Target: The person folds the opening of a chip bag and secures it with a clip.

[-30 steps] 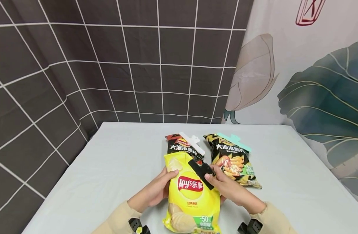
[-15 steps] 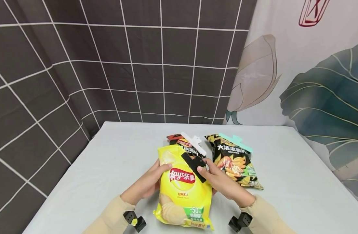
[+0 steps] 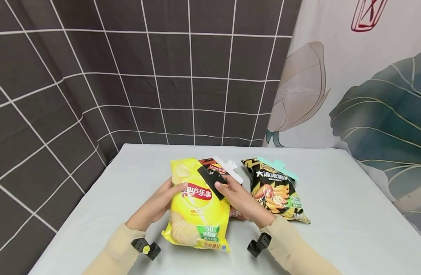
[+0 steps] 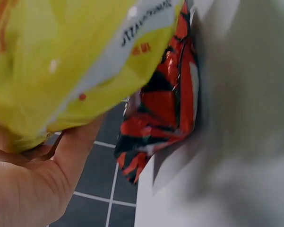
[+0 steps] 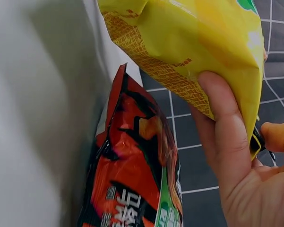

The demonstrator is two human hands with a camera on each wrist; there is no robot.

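Note:
Both hands hold a yellow bag of Lay's potato chips (image 3: 191, 214) above the table, its printed front toward me. My left hand (image 3: 158, 200) grips the bag's left edge, thumb on the front. A black bag clip (image 3: 210, 182) sits slanted across the upper right corner. My right hand (image 3: 236, 193) pinches the clip and that corner, thumb on the clip; in the right wrist view its fingers (image 5: 222, 104) press the bag's back. Behind it lies a red and black chip bag (image 5: 137, 165), partly hidden, with a white bag clip (image 3: 228, 170) on its top.
A black chip bag (image 3: 273, 191) with a mint-green clip (image 3: 278, 166) lies to the right on the white-covered table (image 3: 337, 214). A dark gridded curtain (image 3: 169, 91) hangs behind the table's back edge. Black wrist cameras are strapped over both sleeves.
Both hands have carried the yellow chip bag left and farther from me, with the black clip on it. More of the red and black bag shows now. The other bags stay put.

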